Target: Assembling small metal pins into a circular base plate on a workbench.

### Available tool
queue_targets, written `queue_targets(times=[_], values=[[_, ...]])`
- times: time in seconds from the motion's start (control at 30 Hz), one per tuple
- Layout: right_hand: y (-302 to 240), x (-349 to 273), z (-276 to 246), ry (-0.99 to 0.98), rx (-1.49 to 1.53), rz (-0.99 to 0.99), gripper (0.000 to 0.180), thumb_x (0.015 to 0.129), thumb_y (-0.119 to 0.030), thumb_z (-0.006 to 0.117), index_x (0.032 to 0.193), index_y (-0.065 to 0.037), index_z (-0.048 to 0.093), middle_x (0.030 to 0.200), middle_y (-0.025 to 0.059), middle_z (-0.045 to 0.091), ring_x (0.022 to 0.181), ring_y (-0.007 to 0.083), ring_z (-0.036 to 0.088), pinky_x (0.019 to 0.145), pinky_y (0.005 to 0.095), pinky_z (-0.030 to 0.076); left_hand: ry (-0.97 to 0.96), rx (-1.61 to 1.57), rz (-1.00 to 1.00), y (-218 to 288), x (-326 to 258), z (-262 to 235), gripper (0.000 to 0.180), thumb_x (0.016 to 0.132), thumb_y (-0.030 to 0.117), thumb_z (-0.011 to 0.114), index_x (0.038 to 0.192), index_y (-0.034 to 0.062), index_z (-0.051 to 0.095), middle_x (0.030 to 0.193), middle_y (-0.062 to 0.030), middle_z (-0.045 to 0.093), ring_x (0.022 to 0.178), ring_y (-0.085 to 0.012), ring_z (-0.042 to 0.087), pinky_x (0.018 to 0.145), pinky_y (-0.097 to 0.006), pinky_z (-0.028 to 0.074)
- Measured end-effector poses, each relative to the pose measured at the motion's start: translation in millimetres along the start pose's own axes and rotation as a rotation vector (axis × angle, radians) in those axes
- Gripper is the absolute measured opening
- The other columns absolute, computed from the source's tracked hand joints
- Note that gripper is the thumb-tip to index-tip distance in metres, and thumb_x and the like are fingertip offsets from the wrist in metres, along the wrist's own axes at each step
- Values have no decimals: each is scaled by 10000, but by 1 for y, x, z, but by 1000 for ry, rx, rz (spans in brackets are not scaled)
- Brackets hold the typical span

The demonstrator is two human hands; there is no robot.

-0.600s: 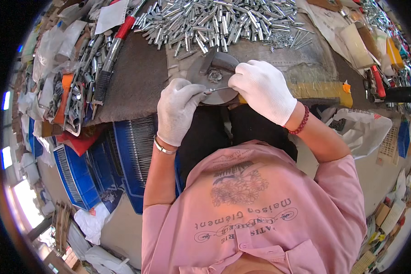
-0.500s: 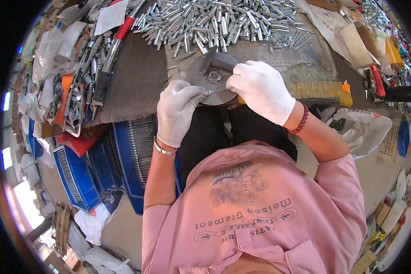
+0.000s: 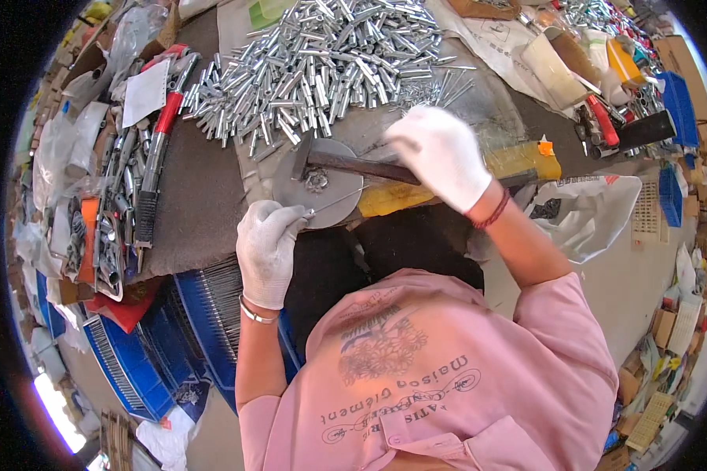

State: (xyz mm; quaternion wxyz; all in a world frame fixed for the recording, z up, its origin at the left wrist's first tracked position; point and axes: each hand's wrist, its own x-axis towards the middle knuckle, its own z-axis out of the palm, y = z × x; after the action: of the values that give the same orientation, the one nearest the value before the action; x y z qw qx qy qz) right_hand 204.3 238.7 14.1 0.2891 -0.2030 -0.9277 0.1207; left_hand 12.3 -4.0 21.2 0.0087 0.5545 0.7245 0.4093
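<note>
My gloved left hand (image 3: 269, 250) is closed in a pinch on a thin metal rod (image 3: 338, 202). The rod slants up to the right over the near part of a round grey metal disc (image 3: 339, 206). A hammer (image 3: 349, 162) with a dark head and wooden handle lies across the disc. My gloved right hand (image 3: 441, 153) is above the end of that handle, close to the small metal pins (image 3: 450, 88). Motion blurs its fingers, and what they hold, if anything, does not show. Beyond the disc is a big heap of shiny metal tubes (image 3: 322, 67).
Yellow tape (image 3: 393, 198) runs along the bench's near edge. A long red-and-black tool (image 3: 159, 149) lies left among hand tools. A red-handled tool (image 3: 602, 122) is at right. Blue bins (image 3: 126, 369) of metal rods stand below left, and a white bag (image 3: 593, 220) hangs right.
My right hand has come away from my left hand and the rod, moving right and outward. My left hand keeps its pinch. The hammer now shows in full; the whole view has shifted.
</note>
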Motion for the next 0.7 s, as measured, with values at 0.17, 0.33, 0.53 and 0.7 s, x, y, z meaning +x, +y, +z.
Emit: queue_targets(times=[0.17, 0.33, 0.53, 0.7], values=[[51, 10, -5, -42, -236, -19, 60, 902, -160, 753, 951, -163, 788, 897, 52, 675, 900, 273, 700, 790, 399, 579, -13, 19, 18, 0, 2, -1, 209, 775, -4, 840, 965, 66, 790, 906, -114, 678, 850, -319, 676, 756, -408, 542], [50, 24, 5, -255, -413, -49, 75, 901, -143, 735, 948, -170, 786, 935, 41, 667, 935, 258, 697, 800, 396, 582, -8, 30, 0, -1, -2, 0, 203, 777, 2, 834, 959, 80, 790, 906, -119, 675, 849, -329, 672, 763, -414, 540], [53, 27, 8, -180, -272, -114, 25, 906, -102, 702, 898, -126, 701, 950, 45, 679, 933, 268, 704, 808, 399, 586, 10, 22, 24, -7, -3, 1, 199, 776, 2, 833, 950, 84, 782, 883, -114, 666, 845, -334, 669, 758, -415, 536], [-29, 25, -2, -182, 273, 25, 65, 882, -81, 764, 938, -100, 735, 945, 66, 693, 856, 274, 704, 759, 359, 573, 39, -2, 97, -19, -6, 8, 189, 792, 26, 830, 947, 109, 761, 889, -98, 653, 853, -329, 671, 742, -429, 540]])
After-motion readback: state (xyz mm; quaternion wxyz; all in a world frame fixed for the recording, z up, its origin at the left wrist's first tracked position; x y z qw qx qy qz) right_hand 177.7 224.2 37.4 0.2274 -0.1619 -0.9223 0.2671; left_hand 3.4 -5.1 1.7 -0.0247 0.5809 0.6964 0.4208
